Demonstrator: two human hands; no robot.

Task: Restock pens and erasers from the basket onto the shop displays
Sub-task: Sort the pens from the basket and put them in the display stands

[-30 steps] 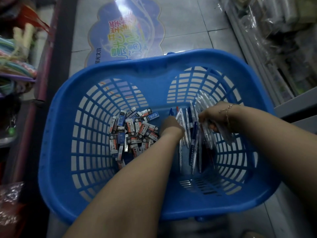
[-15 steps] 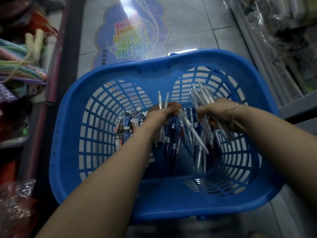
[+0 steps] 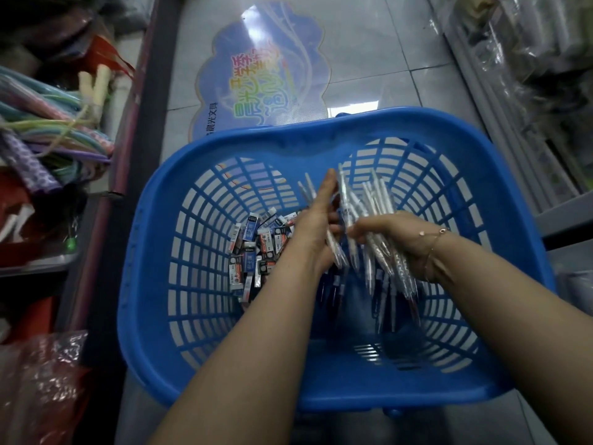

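A blue plastic basket (image 3: 205, 358) stands on the floor below me. Several small boxed erasers (image 3: 256, 248) lie heaped on its bottom, left of centre. My right hand (image 3: 394, 242) grips a fanned bundle of clear-wrapped pens (image 3: 372, 203) above the basket's middle. My left hand (image 3: 316, 220) holds a few more pens (image 3: 308, 191) against its palm, fingers pointing away, right beside the bundle. More pens (image 3: 382, 300) lie on the basket bottom under my hands.
A shop shelf (image 3: 48, 149) with coloured ropes and bagged goods runs along the left. Wrapped stock fills a shelf unit (image 3: 519, 91) on the right. A blue floor sticker (image 3: 263, 72) lies on the tiled aisle beyond the basket.
My left hand picked a few pens off the basket bottom and raised them beside the right hand's bundle. Both hands have lifted higher over the basket.
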